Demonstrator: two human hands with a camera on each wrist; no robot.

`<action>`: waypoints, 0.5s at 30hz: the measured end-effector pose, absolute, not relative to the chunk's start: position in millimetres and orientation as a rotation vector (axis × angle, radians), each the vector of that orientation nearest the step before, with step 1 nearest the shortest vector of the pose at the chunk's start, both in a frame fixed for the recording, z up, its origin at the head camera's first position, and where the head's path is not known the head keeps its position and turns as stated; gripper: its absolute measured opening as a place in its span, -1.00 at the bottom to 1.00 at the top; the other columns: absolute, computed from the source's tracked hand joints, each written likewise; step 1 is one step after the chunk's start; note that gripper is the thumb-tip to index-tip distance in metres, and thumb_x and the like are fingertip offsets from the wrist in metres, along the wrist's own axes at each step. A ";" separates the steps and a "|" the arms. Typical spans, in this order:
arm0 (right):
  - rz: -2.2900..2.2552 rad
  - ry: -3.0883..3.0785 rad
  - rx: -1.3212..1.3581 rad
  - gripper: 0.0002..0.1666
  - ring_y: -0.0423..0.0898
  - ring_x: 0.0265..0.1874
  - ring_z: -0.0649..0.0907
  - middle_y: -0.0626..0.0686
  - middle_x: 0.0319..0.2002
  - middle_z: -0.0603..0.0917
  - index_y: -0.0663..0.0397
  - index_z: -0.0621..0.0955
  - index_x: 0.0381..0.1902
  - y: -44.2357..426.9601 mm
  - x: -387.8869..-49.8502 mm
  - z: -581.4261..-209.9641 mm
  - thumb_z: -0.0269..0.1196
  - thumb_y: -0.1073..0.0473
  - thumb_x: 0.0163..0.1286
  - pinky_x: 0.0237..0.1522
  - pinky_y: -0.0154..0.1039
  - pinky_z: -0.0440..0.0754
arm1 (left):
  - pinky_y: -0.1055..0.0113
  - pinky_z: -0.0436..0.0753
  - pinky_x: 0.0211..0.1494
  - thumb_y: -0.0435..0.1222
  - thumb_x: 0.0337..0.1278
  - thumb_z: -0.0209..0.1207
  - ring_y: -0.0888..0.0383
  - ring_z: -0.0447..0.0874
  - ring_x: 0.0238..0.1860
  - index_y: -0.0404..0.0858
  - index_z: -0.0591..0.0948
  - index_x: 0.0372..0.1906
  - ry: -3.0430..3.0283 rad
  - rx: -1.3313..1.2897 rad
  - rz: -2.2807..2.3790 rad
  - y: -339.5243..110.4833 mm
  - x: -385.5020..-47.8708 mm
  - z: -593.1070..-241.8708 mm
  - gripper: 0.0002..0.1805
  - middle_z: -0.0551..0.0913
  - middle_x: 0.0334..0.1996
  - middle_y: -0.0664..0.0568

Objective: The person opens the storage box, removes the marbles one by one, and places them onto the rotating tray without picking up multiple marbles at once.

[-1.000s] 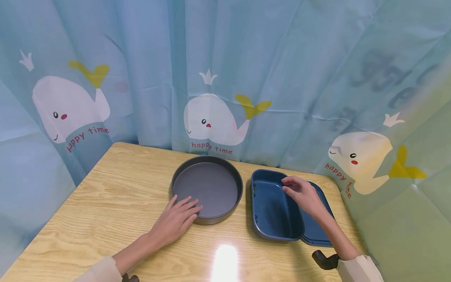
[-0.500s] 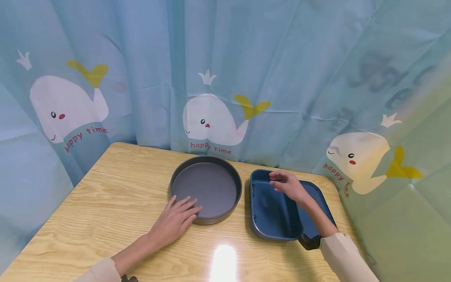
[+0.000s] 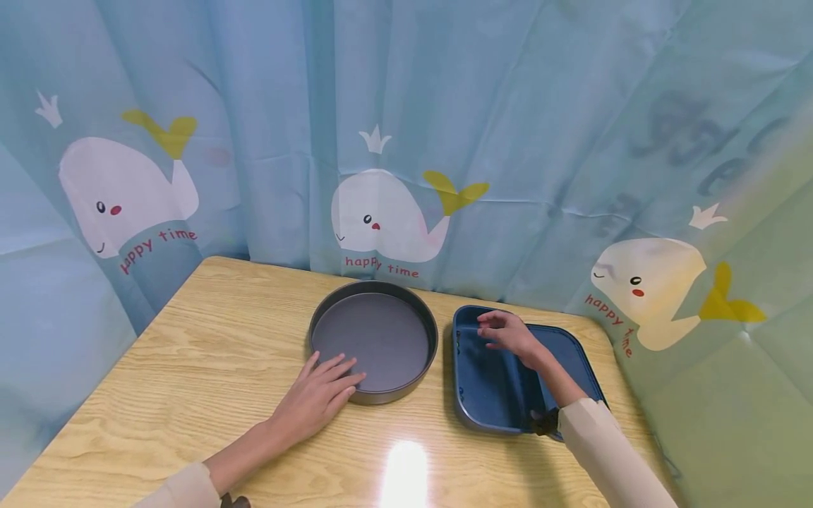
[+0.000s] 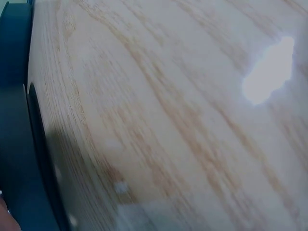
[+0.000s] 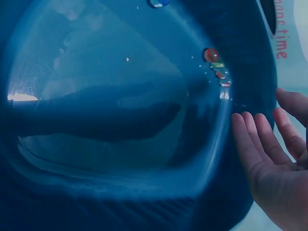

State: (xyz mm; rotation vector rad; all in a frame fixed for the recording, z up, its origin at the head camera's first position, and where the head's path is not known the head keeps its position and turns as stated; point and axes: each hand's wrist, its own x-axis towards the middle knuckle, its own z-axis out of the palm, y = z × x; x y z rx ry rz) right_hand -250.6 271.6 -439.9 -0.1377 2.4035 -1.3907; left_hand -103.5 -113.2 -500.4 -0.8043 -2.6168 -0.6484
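A round dark grey pan stands at the middle of the table. My left hand rests on its near left rim, fingers spread. To its right is a blue rectangular container, and my right hand hovers over its far part with relaxed, slightly bent fingers and nothing in them. In the right wrist view, small glass marbles lie along one side inside the container, beside my right hand; a blue marble lies apart from them.
A blue lid lies on the wooden table, right of the container and partly behind my right arm. A light blue curtain with whale prints hangs along the table's far edge. Light glares off the near part of the table.
My right hand has moved left over the blue container, and the right forearm has swung left with it. My left hand, the pan and the container have stayed where they were.
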 end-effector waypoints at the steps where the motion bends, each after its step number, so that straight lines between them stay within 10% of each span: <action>1: -1.382 2.404 -0.140 -0.61 0.23 0.10 0.60 0.36 0.08 0.59 0.45 0.46 0.22 271.0 -251.7 -441.7 0.13 0.34 0.52 0.07 0.05 0.63 | -0.39 0.20 0.33 -0.22 0.43 0.13 -0.18 0.45 0.31 -0.15 0.69 0.17 -2.620 -0.804 -0.647 -113.4 -103.5 -500.5 -0.67 0.58 0.23 -0.14; 15: -1.337 2.401 -0.150 -0.68 0.13 -0.03 0.66 0.32 -0.07 0.67 0.53 0.50 0.11 260.4 -254.9 -457.5 0.13 0.42 0.48 0.01 0.04 0.66 | -0.37 0.19 0.35 -0.21 0.41 0.16 -0.15 0.45 0.32 -0.12 0.69 0.17 -2.628 -0.795 -0.663 -113.4 -104.2 -502.7 -0.67 0.58 0.25 -0.11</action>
